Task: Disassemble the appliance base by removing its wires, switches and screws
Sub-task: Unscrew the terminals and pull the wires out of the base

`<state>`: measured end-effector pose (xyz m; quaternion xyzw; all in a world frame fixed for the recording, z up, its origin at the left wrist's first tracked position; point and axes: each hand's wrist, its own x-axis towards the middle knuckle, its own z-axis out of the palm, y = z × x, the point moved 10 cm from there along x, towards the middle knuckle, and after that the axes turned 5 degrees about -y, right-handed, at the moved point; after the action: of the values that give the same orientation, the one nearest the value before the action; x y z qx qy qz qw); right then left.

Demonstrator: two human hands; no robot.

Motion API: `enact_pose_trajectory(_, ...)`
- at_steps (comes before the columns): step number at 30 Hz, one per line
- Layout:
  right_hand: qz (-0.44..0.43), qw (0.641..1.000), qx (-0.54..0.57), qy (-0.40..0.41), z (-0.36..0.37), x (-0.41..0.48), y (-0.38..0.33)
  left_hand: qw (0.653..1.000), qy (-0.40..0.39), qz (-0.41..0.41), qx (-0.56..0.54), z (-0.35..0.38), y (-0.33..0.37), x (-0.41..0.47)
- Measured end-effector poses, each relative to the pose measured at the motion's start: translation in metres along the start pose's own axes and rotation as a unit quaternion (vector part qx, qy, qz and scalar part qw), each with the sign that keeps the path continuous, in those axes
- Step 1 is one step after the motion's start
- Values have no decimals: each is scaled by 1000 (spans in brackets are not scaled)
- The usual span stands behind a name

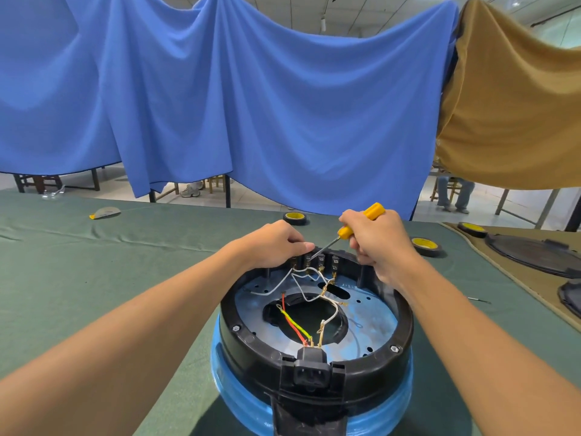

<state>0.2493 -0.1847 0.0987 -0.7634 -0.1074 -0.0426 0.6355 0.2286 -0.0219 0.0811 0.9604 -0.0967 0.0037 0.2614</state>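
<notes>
1. Appliance base [314, 350] sits upside down on the green table cover [94, 278], right in front of the person between both forearms. Black ring on top, blue body underneath, bluish metal plate inside with a big hole in the middle.
2. Power socket [311, 371] is on the near edge of the ring. Red and yellow-green wires [294, 324] run from it up into the middle, and white wires [301, 289] loop across to the far side.
3. Switches [320, 262] sit in a row on the far inner wall, terminals pointing down with wires on them.
4. Left hand [276, 243] is curled over the far-left rim, fingers closed down around the leftmost switches. Can't tell exactly what it's pinching, if anything.
5. Right hand [377, 243] is wrapped tight around a yellow-handled screwdriver [361, 223]; the shaft angles down-left and the tip lands at the switch row, just beside the left thumb.
6. Hex screws [236, 327] are in the ring, one on the left, another on the right.
7. Three tape rolls [426, 245] lie on the table past the base, plus black round covers [534, 254] off to the right on a tan mat.
</notes>
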Motion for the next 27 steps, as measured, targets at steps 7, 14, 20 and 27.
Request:
enact_pose_trajectory(7,63,998,26,9,3,11,9,1000,-5,0,0,0,1,-2)
enact_pose_trajectory(14,-38,998,2,51,-6,0,3,1000,-3,2,-9,0,2,-3)
enact_pose_trajectory(20,-73,996,-26,50,-6,-3,-3,1000,-5,-2,-10,0,1,-3)
enact_pose_trajectory(27,-63,997,-32,40,-1,1,-4,1000,-3,0,2,0,3,-6)
